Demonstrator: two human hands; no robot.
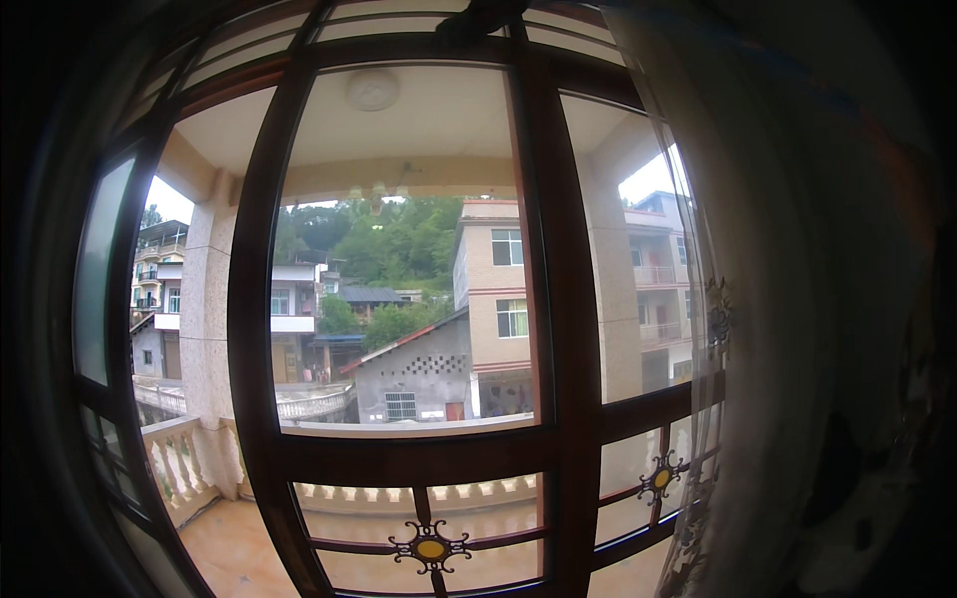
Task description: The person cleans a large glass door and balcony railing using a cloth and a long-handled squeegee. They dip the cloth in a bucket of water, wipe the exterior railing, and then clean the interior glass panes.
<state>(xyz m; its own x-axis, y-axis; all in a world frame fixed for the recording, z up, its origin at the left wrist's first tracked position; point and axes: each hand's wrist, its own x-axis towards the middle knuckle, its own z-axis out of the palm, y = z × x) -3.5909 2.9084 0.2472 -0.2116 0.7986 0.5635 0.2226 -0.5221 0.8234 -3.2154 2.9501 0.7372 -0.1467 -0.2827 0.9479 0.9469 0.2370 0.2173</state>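
Neither of my hands can be made out. Before me stands a glazed door front with a dark reddish-brown frame (411,454). Its large middle glass pane (419,254) looks out on a balcony. Below that pane, a scrolled metal ornament with a yellow oval centre (431,549) sits where thin bars cross. The right-hand section bears a matching ornament (661,478). At far left, a narrow glazed leaf (103,276) stands at an angle, with a tall gap beside it. A dark shape (478,22) overlaps the upper frame; it is too dark to identify.
A sheer curtain (718,448) hangs on the right, over part of the frame. Outside are a tiled balcony floor (232,549), a stone pillar (205,314) and a baluster railing (179,463). Houses (493,284) and a wooded hill (396,232) lie beyond. The right side is very dark.
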